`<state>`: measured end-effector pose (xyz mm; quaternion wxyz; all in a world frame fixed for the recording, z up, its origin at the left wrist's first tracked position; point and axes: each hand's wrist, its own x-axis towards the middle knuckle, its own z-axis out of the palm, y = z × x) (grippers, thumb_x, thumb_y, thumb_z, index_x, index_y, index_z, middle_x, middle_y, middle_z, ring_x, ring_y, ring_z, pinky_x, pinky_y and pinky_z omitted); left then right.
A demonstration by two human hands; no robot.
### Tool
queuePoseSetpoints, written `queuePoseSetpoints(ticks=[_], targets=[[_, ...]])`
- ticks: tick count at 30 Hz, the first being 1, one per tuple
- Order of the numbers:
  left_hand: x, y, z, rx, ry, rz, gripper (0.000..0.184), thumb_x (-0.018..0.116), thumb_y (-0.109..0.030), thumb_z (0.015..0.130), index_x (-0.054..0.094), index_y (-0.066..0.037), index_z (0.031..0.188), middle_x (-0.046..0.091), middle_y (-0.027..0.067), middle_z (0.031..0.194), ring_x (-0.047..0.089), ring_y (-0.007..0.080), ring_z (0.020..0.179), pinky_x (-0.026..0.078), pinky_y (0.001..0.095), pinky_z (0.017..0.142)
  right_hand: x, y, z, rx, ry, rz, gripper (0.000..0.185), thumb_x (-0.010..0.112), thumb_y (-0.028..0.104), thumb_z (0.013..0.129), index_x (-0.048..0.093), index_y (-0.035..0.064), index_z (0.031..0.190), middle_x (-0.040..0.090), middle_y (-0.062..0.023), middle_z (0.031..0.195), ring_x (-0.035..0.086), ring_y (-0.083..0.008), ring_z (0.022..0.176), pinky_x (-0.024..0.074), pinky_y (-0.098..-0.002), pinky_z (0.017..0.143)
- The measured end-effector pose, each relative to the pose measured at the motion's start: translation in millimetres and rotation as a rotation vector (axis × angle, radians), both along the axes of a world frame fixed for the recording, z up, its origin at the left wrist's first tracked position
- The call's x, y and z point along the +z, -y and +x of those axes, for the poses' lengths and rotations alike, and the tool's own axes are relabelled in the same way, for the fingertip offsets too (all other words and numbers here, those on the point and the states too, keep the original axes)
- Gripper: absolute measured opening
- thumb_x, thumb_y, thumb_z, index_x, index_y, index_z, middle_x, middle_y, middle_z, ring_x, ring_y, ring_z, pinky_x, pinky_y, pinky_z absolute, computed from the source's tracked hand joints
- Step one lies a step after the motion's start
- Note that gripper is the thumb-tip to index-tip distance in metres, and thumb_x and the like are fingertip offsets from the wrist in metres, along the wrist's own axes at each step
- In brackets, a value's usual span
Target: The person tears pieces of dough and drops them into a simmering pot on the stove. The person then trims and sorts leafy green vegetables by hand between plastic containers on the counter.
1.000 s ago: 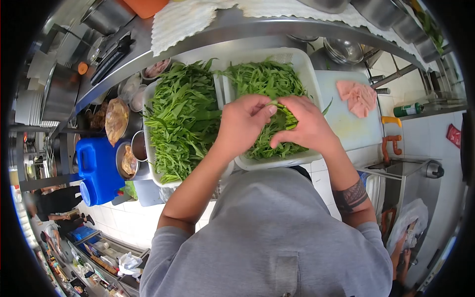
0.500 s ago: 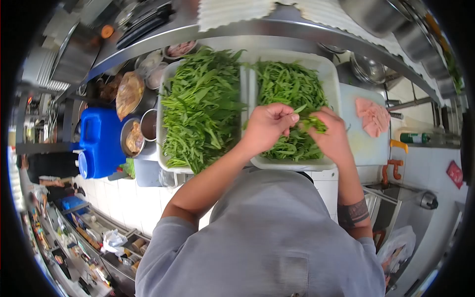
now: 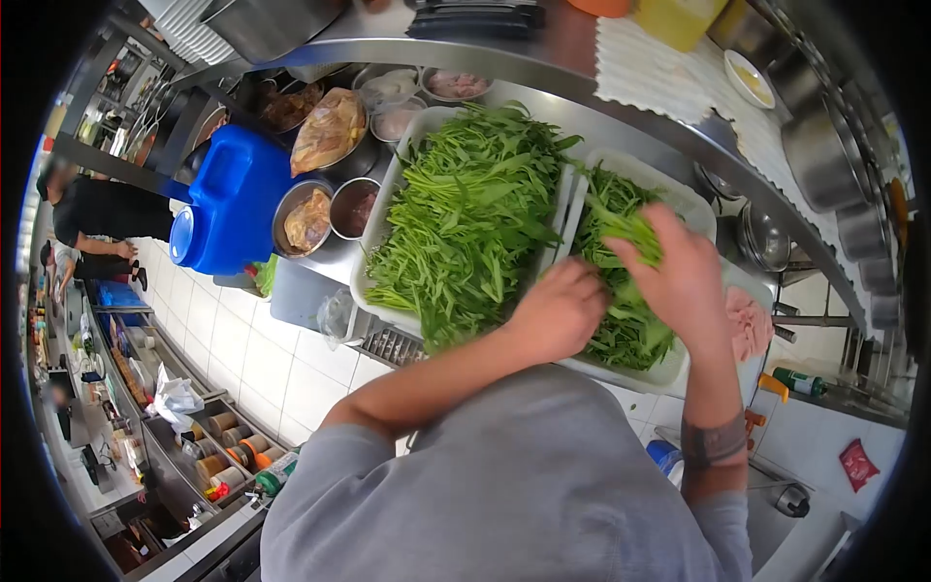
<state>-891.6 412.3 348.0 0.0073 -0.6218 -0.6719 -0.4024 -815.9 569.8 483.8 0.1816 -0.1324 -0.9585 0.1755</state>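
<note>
Two white tubs hold long-leaved greens that look like water spinach. The left tub [image 3: 373, 301] carries a high heap of leafy greens [image 3: 465, 223]; the right tub [image 3: 693, 209] has a lower pile. Over the right tub, my right hand [image 3: 684, 281] is closed around a bunch of leafy greens [image 3: 630, 231], its stems between thumb and fingers. My left hand [image 3: 561, 310] is at that tub's near left edge, fingers curled down beside the greens. Whatever is in those fingers is hidden.
Left of the tubs stand a blue jerrycan [image 3: 233, 194] and steel bowls of meat [image 3: 303, 221]. Pink meat [image 3: 747, 325] lies on a board at right. A steel shelf [image 3: 543, 73] crosses above the tubs. A person in black [image 3: 112, 213] stands far left.
The view has turned and shifted. My hands were close together over the right tub; now they are apart, the left lower by the tub's edge and the right raised with a larger-looking bunch of greens.
</note>
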Motion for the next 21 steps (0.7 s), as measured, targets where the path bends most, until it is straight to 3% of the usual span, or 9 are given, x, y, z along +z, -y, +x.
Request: queuePoseSetpoints(ticks=[1, 3, 6, 8, 9, 10, 11, 17, 21], targets=[[20, 13, -11, 0.125, -0.007, 0.034, 0.032, 0.074, -0.004, 0.072, 0.071, -0.002, 0.104, 0.068, 0.0156, 0.113, 0.060, 0.0408, 0.121, 0.049, 0.0529, 0.106, 2, 7, -30, 0.055, 0.037, 0.040, 0.039, 0.080, 0.036, 0.095, 0.061, 0.0073, 0.114, 0.074, -0.0185, 0.084, 0.075, -0.0419, 0.080, 0.0577, -0.0509, 0.067], [39, 34, -40, 0.379, 0.002, 0.083, 0.033, 0.070, -0.001, 0.074, 0.070, -0.001, 0.107, 0.068, 0.0178, 0.116, 0.058, 0.0434, 0.124, 0.044, 0.0554, 0.113, 4, 24, -93, 0.142, 0.106, 0.121, 0.043, 0.076, 0.040, 0.096, 0.061, 0.0062, 0.117, 0.076, -0.0178, 0.088, 0.076, -0.0425, 0.084, 0.0595, -0.0524, 0.071], [33, 58, -71, 0.675, -0.191, -0.265, 0.053, 0.073, -0.014, 0.086, 0.067, -0.008, 0.138, 0.051, 0.0244, 0.152, 0.040, 0.0540, 0.146, 0.030, 0.0741, 0.118, -16, 46, -196, 0.263, 0.164, 0.163, 0.051, 0.073, 0.047, 0.097, 0.061, 0.0052, 0.123, 0.076, -0.0202, 0.091, 0.074, -0.0442, 0.090, 0.0602, -0.0531, 0.078], [2, 64, -73, 0.648, -0.180, -0.354, 0.055, 0.073, -0.027, 0.091, 0.066, -0.009, 0.142, 0.045, 0.0246, 0.158, 0.035, 0.0535, 0.150, 0.025, 0.0777, 0.118, -46, 65, -255, 0.270, 0.436, 0.108, 0.068, 0.071, 0.058, 0.096, 0.060, 0.0058, 0.138, 0.072, -0.0253, 0.127, 0.068, -0.0420, 0.124, 0.0565, -0.0587, 0.100], [-14, 67, -73, 0.622, -0.168, -0.441, 0.059, 0.073, -0.040, 0.096, 0.064, -0.010, 0.146, 0.039, 0.0249, 0.165, 0.030, 0.0530, 0.154, 0.020, 0.0814, 0.118, -79, 80, -264, 0.219, 0.460, 0.103, 0.078, 0.069, 0.064, 0.095, 0.056, 0.0076, 0.147, 0.058, -0.0258, 0.146, 0.053, -0.0434, 0.140, 0.0445, -0.0661, 0.110], [-25, 68, -72, 0.622, -0.168, -0.442, 0.059, 0.073, -0.040, 0.096, 0.064, -0.010, 0.146, 0.039, 0.0249, 0.165, 0.030, 0.0530, 0.154, 0.020, 0.0814, 0.118, -110, 90, -270, 0.170, 0.484, 0.098, 0.087, 0.068, 0.069, 0.093, 0.053, 0.0094, 0.155, 0.044, -0.0264, 0.164, 0.038, -0.0448, 0.155, 0.0324, -0.0736, 0.120], [-35, 66, -69, 0.636, -0.175, -0.461, 0.060, 0.072, -0.041, 0.096, 0.063, -0.012, 0.147, 0.037, 0.0248, 0.166, 0.028, 0.0529, 0.155, 0.019, 0.0821, 0.118, -127, 92, -272, 0.193, 0.699, -0.082, 0.100, 0.064, 0.077, 0.091, 0.043, 0.0126, 0.165, 0.020, -0.0218, 0.177, 0.011, -0.0469, 0.164, 0.0097, -0.0813, 0.123], [-43, 66, -69, 0.627, -0.187, -0.483, 0.072, 0.075, -0.042, 0.094, 0.054, -0.018, 0.158, 0.030, 0.0237, 0.172, 0.022, 0.0539, 0.158, 0.017, 0.0834, 0.118, -156, 79, -293, 0.200, 0.669, -0.097, 0.118, 0.061, 0.089, 0.084, 0.035, 0.0114, 0.169, 0.020, -0.0231, 0.178, 0.014, -0.0514, 0.162, 0.0176, -0.0753, 0.125], [-19, 72, -70, 0.555, -0.126, -0.550, 0.072, 0.075, -0.041, 0.095, 0.052, -0.022, 0.161, 0.023, 0.0245, 0.176, 0.018, 0.0570, 0.159, 0.014, 0.0825, 0.120, -51, 16, -219, 0.378, 0.431, -0.172, 0.115, 0.079, 0.074, 0.081, 0.034, 0.0131, 0.169, 0.043, -0.0284, 0.165, 0.049, -0.0459, 0.148, 0.0438, -0.0503, 0.120]])
